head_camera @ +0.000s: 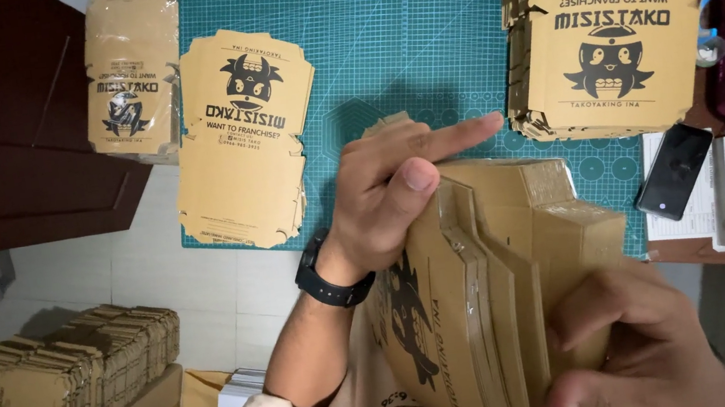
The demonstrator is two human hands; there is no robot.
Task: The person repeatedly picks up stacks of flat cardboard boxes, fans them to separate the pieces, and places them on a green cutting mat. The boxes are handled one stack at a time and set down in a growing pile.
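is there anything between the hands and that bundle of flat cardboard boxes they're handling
Nothing visible stands between them. The left hand rests directly on the upper edge of the bundle of flat cardboard boxes, thumb pressed against it and forefinger stretched out. The right hand grips the bundle's lower right side, its fingers wrapped over the edge.

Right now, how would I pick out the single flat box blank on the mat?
Start at the teal cutting mat. A thick stack of printed cardboard blanks sits at its right edge. The single flat box blank lies alone at the mat's left edge, overhanging the lower border: one sheet thick, black mascot print up, untouched by either hand.
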